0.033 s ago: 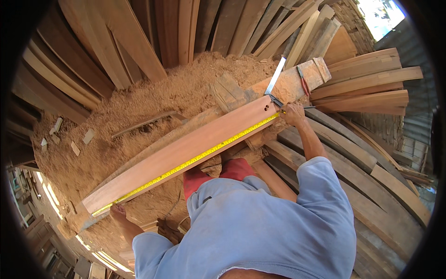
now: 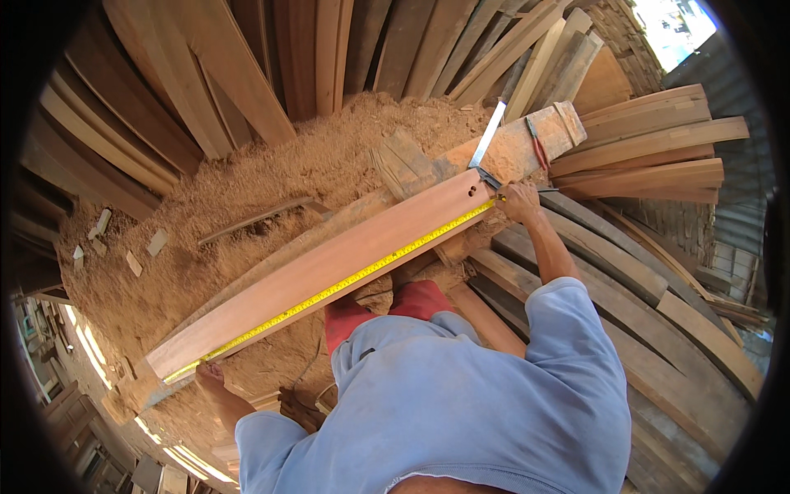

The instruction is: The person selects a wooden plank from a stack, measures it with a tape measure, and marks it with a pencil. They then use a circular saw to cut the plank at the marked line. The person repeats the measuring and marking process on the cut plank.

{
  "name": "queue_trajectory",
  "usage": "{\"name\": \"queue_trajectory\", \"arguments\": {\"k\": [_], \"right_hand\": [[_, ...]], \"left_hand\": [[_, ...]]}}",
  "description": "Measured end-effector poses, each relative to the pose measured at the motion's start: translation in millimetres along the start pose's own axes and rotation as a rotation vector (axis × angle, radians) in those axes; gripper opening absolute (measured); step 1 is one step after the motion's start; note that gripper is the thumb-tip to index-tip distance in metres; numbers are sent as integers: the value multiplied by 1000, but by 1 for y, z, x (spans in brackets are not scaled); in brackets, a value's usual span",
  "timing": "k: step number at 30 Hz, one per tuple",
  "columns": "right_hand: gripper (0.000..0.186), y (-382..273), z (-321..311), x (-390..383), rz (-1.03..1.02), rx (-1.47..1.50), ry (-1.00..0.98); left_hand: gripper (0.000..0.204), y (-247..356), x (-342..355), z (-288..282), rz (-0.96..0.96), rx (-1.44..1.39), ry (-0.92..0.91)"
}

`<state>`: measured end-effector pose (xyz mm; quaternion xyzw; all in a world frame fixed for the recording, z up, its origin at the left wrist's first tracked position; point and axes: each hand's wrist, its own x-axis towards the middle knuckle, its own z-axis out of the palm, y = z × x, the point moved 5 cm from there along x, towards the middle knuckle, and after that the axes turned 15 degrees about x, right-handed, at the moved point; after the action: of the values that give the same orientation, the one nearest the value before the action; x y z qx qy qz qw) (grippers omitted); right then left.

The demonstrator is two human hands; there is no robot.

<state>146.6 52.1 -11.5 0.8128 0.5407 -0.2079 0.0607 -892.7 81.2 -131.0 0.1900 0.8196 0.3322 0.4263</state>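
Observation:
A long reddish plank (image 2: 329,267) lies slantwise in front of me, its far right end marked by small dark holes. Along its near edge stretches a yellow tape measure (image 2: 341,285), pulled straight. At the plank's left end my left hand (image 2: 211,375) is closed on the tape, fingers partly hidden. My right hand (image 2: 520,202) is closed around the tape at the other end. A thin dark rod sticks out beyond this hand; its kind I cannot make out. Against the plank's right end rests a try square (image 2: 490,142), its metal blade pointing away.
Red-handled pliers (image 2: 537,146) lie on the dusty workbench board (image 2: 564,123) beyond the plank. Sawdust (image 2: 271,177) is heaped behind it, with small wood offcuts at left. Leaning boards (image 2: 304,58) line the back; stacked planks (image 2: 625,272) crowd the right.

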Motion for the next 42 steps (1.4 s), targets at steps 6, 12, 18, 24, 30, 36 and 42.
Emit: {"name": "queue_trajectory", "arguments": {"k": [6, 12, 18, 24, 30, 36, 42], "right_hand": [[32, -14, -6, 19, 70, -51, -108], [61, 6, 35, 27, 2, -324, -324], [61, -37, 26, 31, 131, -236, -195], [64, -137, 37, 16, 48, -317, -283], [68, -274, 48, -18, 105, -260, -366], [71, -389, 37, -76, 60, -269, -403], [67, -412, 48, -71, -14, -284, -425]], "left_hand": [[28, -33, 17, 8, 1, -63, -3], [41, -24, 2, 36, -212, -189, 207], [34, 9, -32, 44, -333, -503, 309], [27, -3, -43, 54, -224, -620, 272], [33, -7, -39, 56, -253, -257, 389], [38, 1, -46, 53, -265, -132, 357], [36, 10, -54, 46, -214, -99, 337]]}}
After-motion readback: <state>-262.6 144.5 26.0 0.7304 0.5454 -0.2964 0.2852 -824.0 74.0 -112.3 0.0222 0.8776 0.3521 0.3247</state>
